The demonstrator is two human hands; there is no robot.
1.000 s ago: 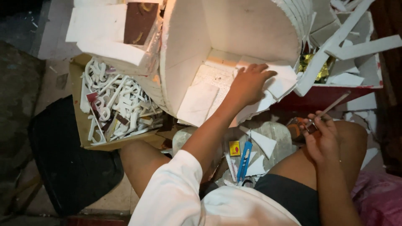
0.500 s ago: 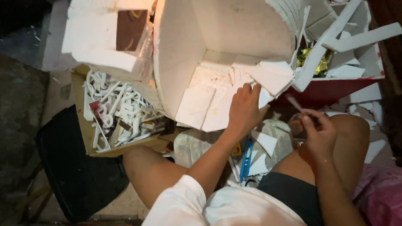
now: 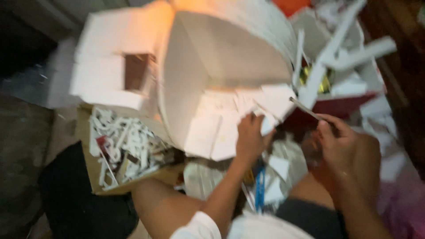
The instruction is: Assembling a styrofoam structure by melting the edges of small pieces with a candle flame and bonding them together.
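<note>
White foam pieces make a big model (image 3: 221, 79) in front of us. Our left hand (image 3: 250, 137) presses flat and open on its lower edge. Our right hand (image 3: 343, 146) is closed around a thin stick tool (image 3: 305, 108), tip near the model. We seem to be fixing a piece; careful aim matters.

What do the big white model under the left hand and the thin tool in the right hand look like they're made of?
White model: probably foam board or thick card, matte, with flat panels and straight cut edges; the left hand presses on its lower panels. Thin tool in the right hand: a slim rod, greyish, possibly metal; motion blur leaves that open. Scrap strips in the cardboard tray look like the same white board.
</note>
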